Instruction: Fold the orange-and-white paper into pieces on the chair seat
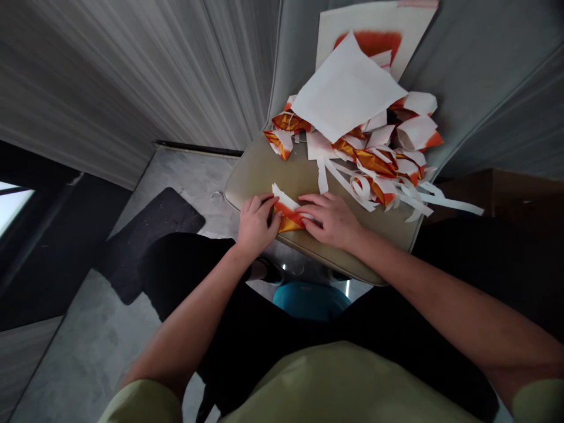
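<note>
A small sheet of folded paper (287,208), white with red and shiny gold, lies near the front edge of the chair seat (259,167). My left hand (257,228) grips its left end between thumb and fingers. On the right end, my right hand (331,220) presses and pinches the paper with its fingertips. Part of the paper is hidden under my fingers. Just beyond my hands, several folded gold-and-white paper pieces (376,163) are heaped together, with cut white paper strips (352,187) among them.
A blank white sheet (348,88) rests over the heap, and a larger sheet with a red patch (335,32) leans against the chair back (299,35). Below the seat is a blue stool (311,301). A dark mat (152,241) lies on the floor at left.
</note>
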`<state>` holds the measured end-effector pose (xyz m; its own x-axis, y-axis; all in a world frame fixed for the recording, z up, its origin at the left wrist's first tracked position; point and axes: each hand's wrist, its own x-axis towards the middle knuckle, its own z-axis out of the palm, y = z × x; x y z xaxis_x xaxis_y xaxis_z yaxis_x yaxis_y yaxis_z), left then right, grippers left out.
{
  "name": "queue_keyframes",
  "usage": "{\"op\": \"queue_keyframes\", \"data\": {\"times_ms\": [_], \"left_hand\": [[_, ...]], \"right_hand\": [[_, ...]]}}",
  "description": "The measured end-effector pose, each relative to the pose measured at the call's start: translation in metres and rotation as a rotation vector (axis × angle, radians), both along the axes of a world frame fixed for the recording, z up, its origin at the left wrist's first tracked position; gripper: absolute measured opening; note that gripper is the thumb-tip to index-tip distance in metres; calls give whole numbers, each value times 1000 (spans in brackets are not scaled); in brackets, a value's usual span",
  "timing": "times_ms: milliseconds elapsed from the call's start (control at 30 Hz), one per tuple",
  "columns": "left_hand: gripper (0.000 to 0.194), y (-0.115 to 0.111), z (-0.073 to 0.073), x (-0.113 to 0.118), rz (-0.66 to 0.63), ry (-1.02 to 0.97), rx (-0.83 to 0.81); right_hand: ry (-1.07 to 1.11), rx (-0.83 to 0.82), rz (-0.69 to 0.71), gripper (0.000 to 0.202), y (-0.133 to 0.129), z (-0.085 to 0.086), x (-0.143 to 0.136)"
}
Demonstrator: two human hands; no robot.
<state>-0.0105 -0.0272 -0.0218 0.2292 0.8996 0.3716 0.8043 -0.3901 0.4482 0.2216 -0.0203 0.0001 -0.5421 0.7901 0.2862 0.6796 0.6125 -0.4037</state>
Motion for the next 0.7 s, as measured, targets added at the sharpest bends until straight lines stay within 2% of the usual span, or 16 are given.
{"op": "queue_keyframes", "data": {"times_ms": [267,700], "left_hand": [[40,1,-1,-3,-12,-8,-12],[43,-3,-1,-1,-6,89,12]], "right_hand": [[-21,-31,-12,29,0,4,-2],[-12,-20,-17,30,-1,3,-1]]}}
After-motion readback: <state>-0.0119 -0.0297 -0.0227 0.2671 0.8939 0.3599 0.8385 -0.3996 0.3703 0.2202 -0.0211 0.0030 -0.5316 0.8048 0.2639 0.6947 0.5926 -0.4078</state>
